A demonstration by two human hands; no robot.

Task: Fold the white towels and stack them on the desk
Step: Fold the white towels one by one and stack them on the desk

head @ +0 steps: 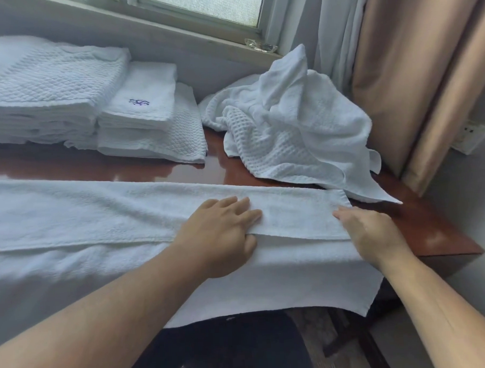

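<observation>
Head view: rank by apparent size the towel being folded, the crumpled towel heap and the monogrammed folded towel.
1. towel being folded, largest, though being nearest the camera inflates it
2. crumpled towel heap
3. monogrammed folded towel, clearly smallest

Two hands at a fold in a white towel point(98, 218) spread across a wooden desk point(438, 231).
The left hand point(224, 234) pinches the flap's edge, thumb tucked under; the right hand point(374, 233) rests at the flap's right end. Behind lie folded stacks point(37, 90) and a crumpled heap point(289, 126).
</observation>
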